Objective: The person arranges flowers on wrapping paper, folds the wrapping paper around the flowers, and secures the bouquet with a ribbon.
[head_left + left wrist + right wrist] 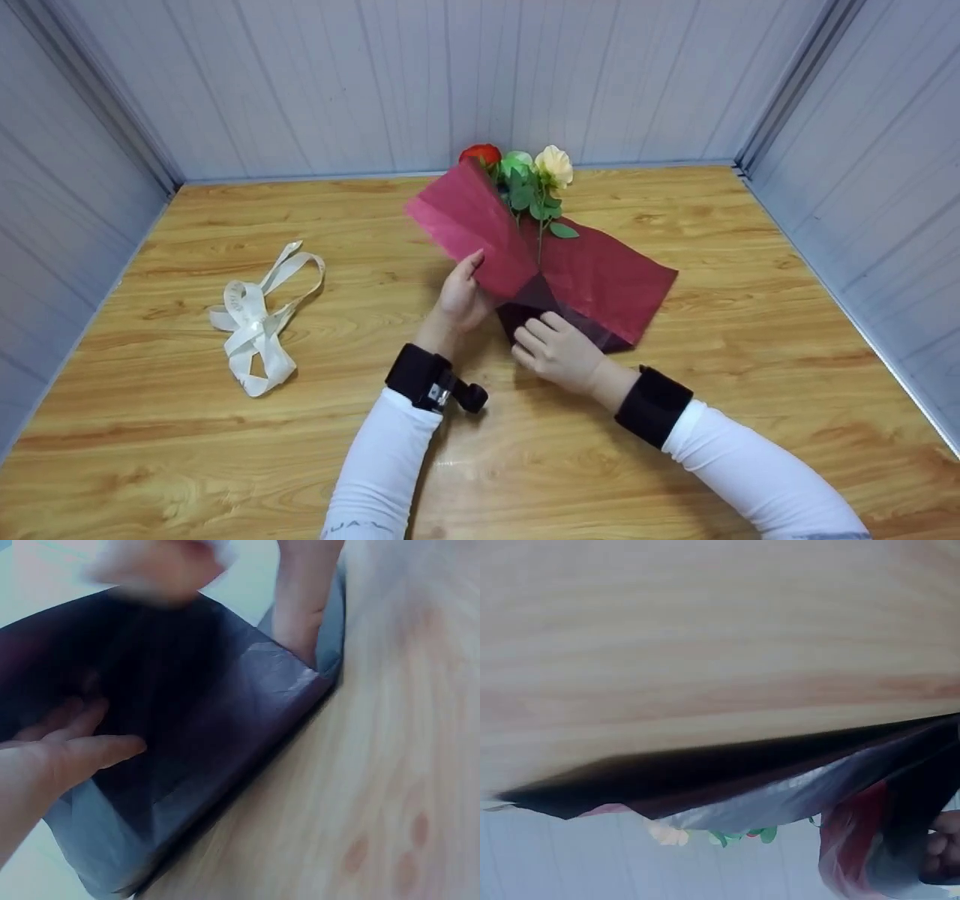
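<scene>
My left hand grips the folded left side of dark red wrapping paper, its thumb lying over the paper's edge. At the lower dark fold, my right hand has bent fingers on the paper and pinches it near the bottom. Inside the wrap are artificial flowers: a red bloom, a green one and a cream one, with leaves. Their lower stems are hidden by paper. The left wrist view shows the dark paper close up, with a blurred hand above it.
A looped white ribbon lies on the wooden table, left of the paper. Pale panel walls enclose the table at the back and both sides. Black bands circle both wrists over white sleeves.
</scene>
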`<state>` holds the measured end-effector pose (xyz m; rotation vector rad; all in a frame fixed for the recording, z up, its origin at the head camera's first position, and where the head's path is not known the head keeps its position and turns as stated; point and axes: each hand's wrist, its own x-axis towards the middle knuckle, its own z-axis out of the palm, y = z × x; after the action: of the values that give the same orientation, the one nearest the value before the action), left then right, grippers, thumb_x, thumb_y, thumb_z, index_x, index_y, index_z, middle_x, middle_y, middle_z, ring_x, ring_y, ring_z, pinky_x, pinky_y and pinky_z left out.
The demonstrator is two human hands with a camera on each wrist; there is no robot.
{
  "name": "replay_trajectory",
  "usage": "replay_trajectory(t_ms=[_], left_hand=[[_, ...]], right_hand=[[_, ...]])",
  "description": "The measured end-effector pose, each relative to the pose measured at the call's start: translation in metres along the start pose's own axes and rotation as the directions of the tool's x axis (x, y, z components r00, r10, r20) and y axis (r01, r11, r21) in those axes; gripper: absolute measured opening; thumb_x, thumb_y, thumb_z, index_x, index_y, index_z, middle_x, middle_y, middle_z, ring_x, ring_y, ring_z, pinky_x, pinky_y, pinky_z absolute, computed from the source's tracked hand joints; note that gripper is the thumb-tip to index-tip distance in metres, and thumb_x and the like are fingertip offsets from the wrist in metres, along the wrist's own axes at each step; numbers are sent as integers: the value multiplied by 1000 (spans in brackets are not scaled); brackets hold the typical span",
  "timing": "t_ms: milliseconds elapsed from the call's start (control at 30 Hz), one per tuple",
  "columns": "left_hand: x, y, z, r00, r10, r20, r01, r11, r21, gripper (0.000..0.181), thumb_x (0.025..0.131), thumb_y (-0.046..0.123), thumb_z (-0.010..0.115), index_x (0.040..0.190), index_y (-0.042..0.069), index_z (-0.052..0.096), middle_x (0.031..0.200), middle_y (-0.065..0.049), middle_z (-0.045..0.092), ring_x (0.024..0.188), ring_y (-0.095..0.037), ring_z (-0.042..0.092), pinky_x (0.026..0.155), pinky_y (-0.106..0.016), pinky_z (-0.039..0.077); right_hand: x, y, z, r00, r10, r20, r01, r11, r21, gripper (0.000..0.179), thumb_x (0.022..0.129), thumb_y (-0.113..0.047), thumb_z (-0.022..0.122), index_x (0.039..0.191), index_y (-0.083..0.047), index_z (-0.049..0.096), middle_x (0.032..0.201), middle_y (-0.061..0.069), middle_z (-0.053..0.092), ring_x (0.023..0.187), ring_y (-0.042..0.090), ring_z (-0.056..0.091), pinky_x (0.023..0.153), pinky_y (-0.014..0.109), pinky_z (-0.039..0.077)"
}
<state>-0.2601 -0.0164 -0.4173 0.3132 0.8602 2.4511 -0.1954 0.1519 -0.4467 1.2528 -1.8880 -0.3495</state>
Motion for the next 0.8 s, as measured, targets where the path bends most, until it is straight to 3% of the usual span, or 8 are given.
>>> replay_trajectory(t_ms=[200,333,433,500,533,700,733,800], left_hand=[[6,-10,0,993,-98,69,77,962,262,59,102,40,1,148,7,19,125,-8,52,116,-20,48,102,-36,30],[2,-7,-5,984,-143,102,78,875,477,57,103,38,5,153,11,0,152,-24,24,141,-39,22,115,-50,13],[-5,-5,-8,993,-105,52,48,769,637,51,106,26,21,149,0,20,151,-25,26,141,-37,24,116,-49,17],[-10,-6,-9,997,-80,9,43,629,776,46,104,18,31,144,-6,31,148,-25,34,139,-35,31,115,-45,23],[-13,-6,-8,997,-76,-7,45,516,855,45,103,15,35,141,-7,35,147,-25,36,138,-35,32,114,-43,24],[-24,-12,-2,975,-216,-48,7,-184,983,50,98,13,48,144,-2,35,153,-27,20,143,-40,13,116,-48,14],[-25,-13,-1,965,-253,-68,-5,-277,961,53,97,14,49,146,2,32,154,-26,15,144,-40,8,116,-50,12],[-27,-17,1,949,-298,-107,-18,-387,922,59,95,16,52,149,8,29,156,-25,8,144,-40,2,116,-53,11]], right_hand=[[-4,3,0,996,-13,92,6,997,80,16,80,-12,54,69,-9,66,76,3,63,74,20,58,67,30,46],[-8,4,2,994,-16,109,4,994,109,19,77,-11,56,59,-12,61,64,0,59,65,17,57,64,28,46],[-8,4,3,994,-33,105,21,993,113,20,77,-11,57,58,-12,61,63,0,58,63,16,57,65,28,47],[-9,4,3,994,-40,102,28,993,113,19,77,-11,57,58,-12,61,63,0,58,63,16,57,64,28,47],[-9,5,3,994,-40,104,27,993,116,18,76,-11,58,59,-12,61,63,0,58,63,16,57,64,27,47],[-10,7,1,989,-35,145,15,990,139,11,76,-12,62,65,-12,67,69,-2,64,67,14,60,64,27,47],[-10,7,0,987,-32,160,7,989,151,9,75,-12,63,68,-11,68,71,-2,65,68,14,60,63,27,47],[-10,8,-1,982,-9,190,-30,979,202,6,75,-13,66,72,-10,70,73,-2,67,68,14,62,62,27,48]])
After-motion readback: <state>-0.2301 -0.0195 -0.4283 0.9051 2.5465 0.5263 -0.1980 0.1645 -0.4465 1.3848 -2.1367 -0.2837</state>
